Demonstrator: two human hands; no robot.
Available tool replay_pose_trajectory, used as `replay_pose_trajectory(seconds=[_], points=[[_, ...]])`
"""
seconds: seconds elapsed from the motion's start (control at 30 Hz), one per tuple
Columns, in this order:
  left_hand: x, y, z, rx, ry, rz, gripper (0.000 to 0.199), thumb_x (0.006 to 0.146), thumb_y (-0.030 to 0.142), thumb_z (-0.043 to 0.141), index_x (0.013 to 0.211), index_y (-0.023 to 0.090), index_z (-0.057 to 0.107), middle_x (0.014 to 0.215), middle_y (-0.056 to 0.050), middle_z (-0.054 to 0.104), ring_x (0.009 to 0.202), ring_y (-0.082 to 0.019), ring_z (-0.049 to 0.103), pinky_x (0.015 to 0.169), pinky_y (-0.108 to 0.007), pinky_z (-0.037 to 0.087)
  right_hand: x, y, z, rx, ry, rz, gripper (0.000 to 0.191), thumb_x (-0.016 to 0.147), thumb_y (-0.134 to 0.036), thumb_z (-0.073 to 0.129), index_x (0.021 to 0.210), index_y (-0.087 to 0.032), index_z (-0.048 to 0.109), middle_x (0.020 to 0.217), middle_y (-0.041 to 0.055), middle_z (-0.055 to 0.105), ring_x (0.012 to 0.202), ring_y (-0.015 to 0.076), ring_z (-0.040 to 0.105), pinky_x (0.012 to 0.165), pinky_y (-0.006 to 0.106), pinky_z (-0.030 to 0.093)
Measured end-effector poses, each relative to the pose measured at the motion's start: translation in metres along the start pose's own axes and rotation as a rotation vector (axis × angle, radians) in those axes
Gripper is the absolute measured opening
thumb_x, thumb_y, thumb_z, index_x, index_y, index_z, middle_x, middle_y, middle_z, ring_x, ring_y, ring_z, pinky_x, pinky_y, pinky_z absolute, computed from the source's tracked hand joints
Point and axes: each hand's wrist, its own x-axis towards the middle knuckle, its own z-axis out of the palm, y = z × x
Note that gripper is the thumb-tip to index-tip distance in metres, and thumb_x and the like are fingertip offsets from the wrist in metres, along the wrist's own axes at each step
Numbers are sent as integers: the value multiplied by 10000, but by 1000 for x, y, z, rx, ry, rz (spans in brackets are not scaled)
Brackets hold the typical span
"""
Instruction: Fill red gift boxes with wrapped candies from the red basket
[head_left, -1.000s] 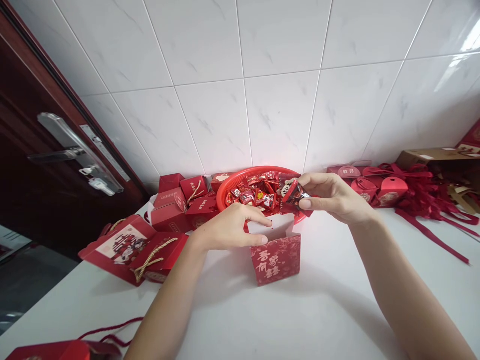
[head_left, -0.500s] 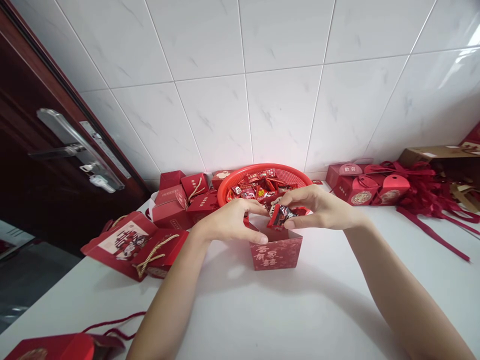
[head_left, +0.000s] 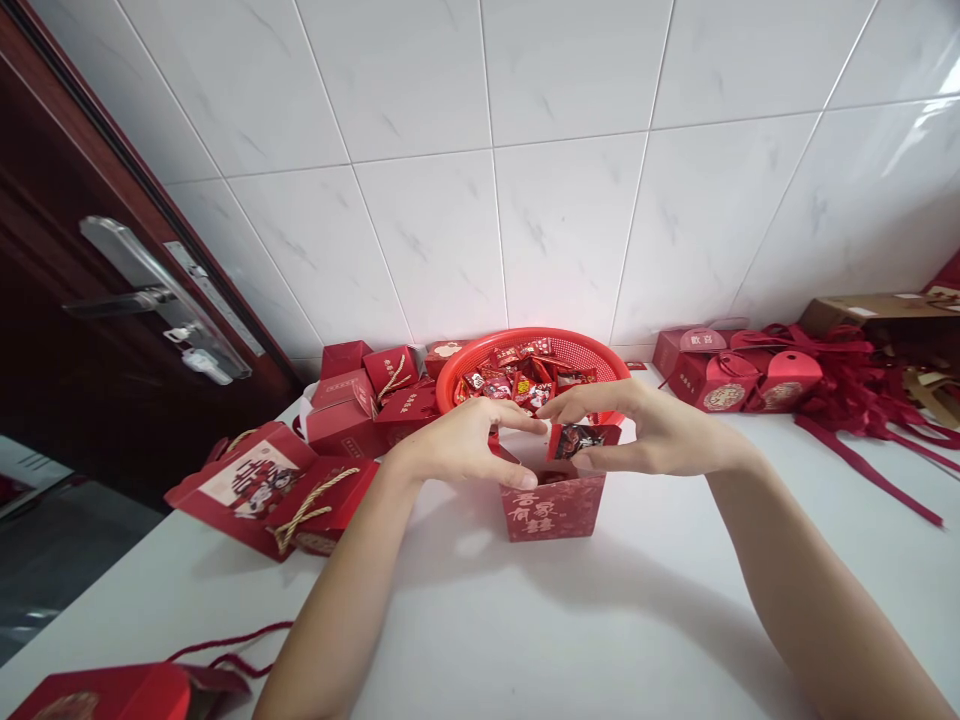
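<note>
Red box (head_left: pixel 556 512) is borne upright on the white counter (head_left: pixel 480 620), with its open mouth turned up and its printed wall turned towards the wearer. Just beyond it on the counter, a wide red basket (head_left: pixel 583 342) is placed against the foot of the tiled wall, and wrapped sweets (head_left: pixel 525 388) are heaped inside. The box is framed by the two hands, one at each side. By the left hand (head_left: pixel 469 445) the left side is spanned: thumb and fingers are parted, and the thumb tip is laid at the near rim; whether the wall is gripped or merely steadied cannot be told. The right hand (head_left: pixel 649 430) is arched over the right part of the mouth, thumb and forefinger curved and well apart. Between them, nearer to this hand than to the left, a dark, red-ended packet (head_left: pixel 576 441) is seen, its long axis laid roughly left to right across the mouth. It is overlapped by the right thumb tip, but whether it is pinched or loose, and whether above the rim or just within, cannot be told.
</note>
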Motion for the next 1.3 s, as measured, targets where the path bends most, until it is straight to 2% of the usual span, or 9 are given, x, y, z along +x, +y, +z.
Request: replay_pose_trajectory(seconds=[0.17, 0.27, 0.37, 0.47, 0.57, 0.73, 1.0, 1.17, 1.3], points=[[-1, 6, 0, 9, -5, -12, 525, 687, 311, 843, 1202, 291, 746, 1276, -34, 705, 1197, -292, 631, 1016, -382, 494, 2, -1, 6, -24, 113, 13, 156, 840, -278, 732, 981, -213, 744, 918, 50, 719, 828, 202, 616, 731, 324, 498], [-1, 7, 0, -8, -15, 8, 438, 699, 313, 834, 1133, 300, 770, 1199, 3, 734, 1135, -274, 659, 985, -365, 510, 6, -1, 14, 28, 149, 34, 147, 833, -264, 731, 972, -214, 727, 925, 43, 721, 836, 199, 621, 736, 319, 504], [0, 5, -1, -33, -25, 26, 477, 696, 315, 838, 1165, 306, 755, 1235, 1, 723, 1163, -273, 647, 1005, -360, 498, 9, -2, 19, 39, 136, 68, 171, 802, -221, 743, 969, -209, 706, 942, 35, 720, 846, 193, 625, 738, 308, 510], [0, 3, -1, -41, -37, 47, 524, 686, 307, 847, 1200, 296, 745, 1269, -19, 711, 1194, -276, 633, 1035, -364, 475, 10, -4, 21, -27, 47, 117, 177, 792, -189, 740, 965, -204, 706, 901, 20, 710, 799, 175, 613, 693, 288, 492], [1, 3, -1, -47, -41, 57, 524, 689, 299, 845, 1203, 293, 747, 1285, -26, 706, 1220, -280, 622, 1071, -378, 454, 8, -6, 20, -41, -2, 127, 198, 800, -244, 758, 991, -210, 715, 952, 29, 727, 837, 185, 640, 685, 280, 493], [0, 3, 0, -7, -11, -20, 600, 666, 367, 869, 1244, 289, 726, 1357, -54, 666, 1309, -308, 565, 1100, -407, 442, 4, -4, 13, -46, 124, 83, 177, 880, -366, 701, 983, -224, 725, 966, 44, 747, 886, 206, 670, 762, 311, 529], [-4, 3, -4, 155, -27, -23, 613, 720, 423, 822, 1300, 278, 686, 1418, -62, 625, 1375, -314, 512, 1099, -399, 446, -5, 3, -4, -179, 223, 205, 365, 837, -452, 725, 1129, -233, 711, 1115, 81, 747, 1012, 281, 689, 805, 382, 567], [1, -3, -1, 166, 34, 40, 657, 786, 249, 714, 1426, 276, 569, 1435, -47, 613, 1238, -264, 623, 966, -335, 530, -6, 12, -7, -307, 109, 289, 461, 802, -491, 744, 1181, -232, 701, 1167, 95, 730, 959, 285, 685, 753, 381, 549], [6, -5, 4, 118, 172, 46, 474, 798, 231, 694, 1272, 218, 693, 1205, -64, 744, 983, -242, 714, 807, -321, 577, -3, 17, -9, -272, 33, 301, 387, 803, -461, 746, 1115, -233, 724, 1042, 73, 738, 842, 241, 672, 677, 333, 517]])
